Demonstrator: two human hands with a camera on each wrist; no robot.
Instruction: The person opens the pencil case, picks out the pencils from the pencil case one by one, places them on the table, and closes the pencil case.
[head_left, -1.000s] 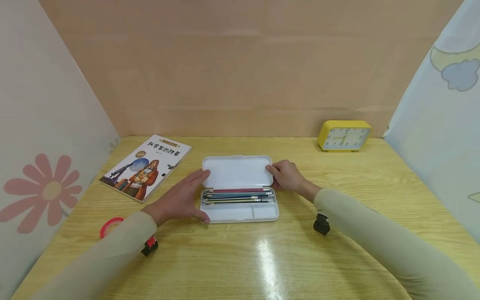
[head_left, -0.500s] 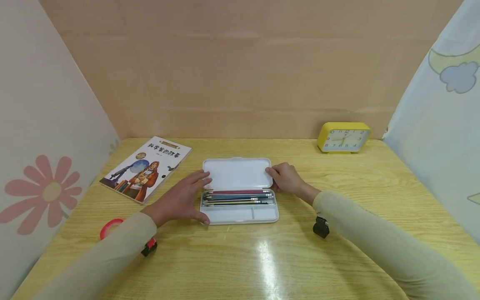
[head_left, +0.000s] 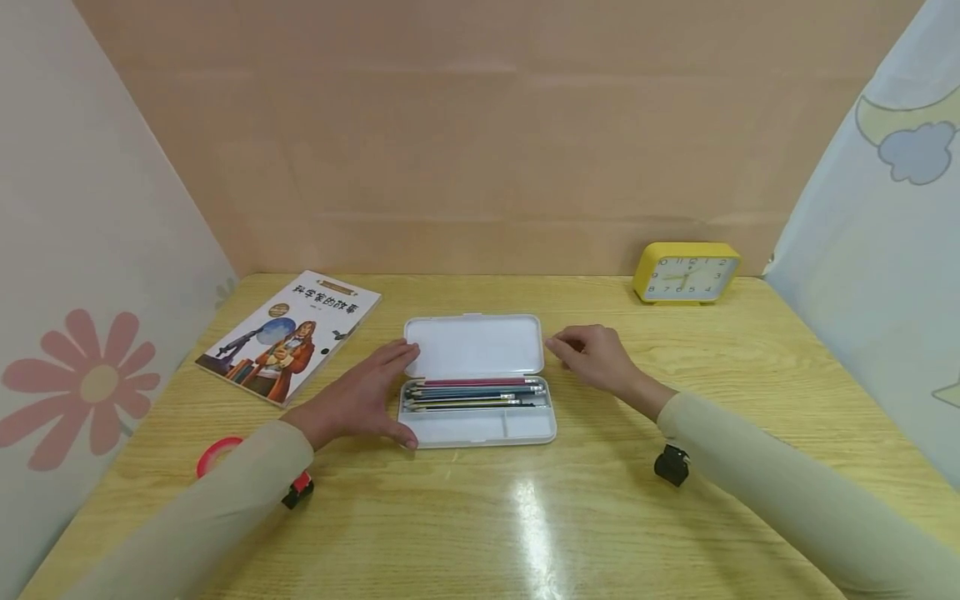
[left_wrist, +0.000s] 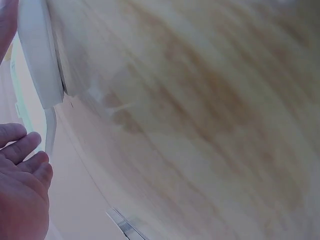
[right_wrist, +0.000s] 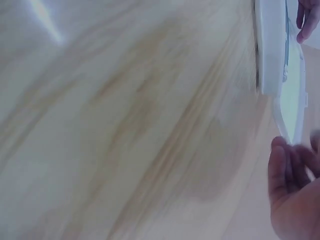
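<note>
A white pencil case (head_left: 459, 430) lies on the table with its lid (head_left: 474, 346) tipped back. Several pencils (head_left: 472, 394) rest in its rear compartment, beside the hinge. My left hand (head_left: 360, 394) spans the case's left end, fingers spread, its thumb at the front corner and its fingertips at the lid's left edge. Those fingertips also show beside the lid in the left wrist view. Just right of the lid is my right hand (head_left: 596, 357), with loosely bent fingers, nothing held, and a small gap to the lid edge in the head view.
An illustrated book (head_left: 288, 337) lies at the back left, and a yellow clock (head_left: 686, 273) stands at the back right. A red ring-shaped roll (head_left: 213, 454) is partly hidden behind the left sleeve. Walls border the wooden table (head_left: 465, 517) on three sides.
My right hand has let go of the lid's right edge and moved slightly right. The left hand and the pencil case look the same as before.
</note>
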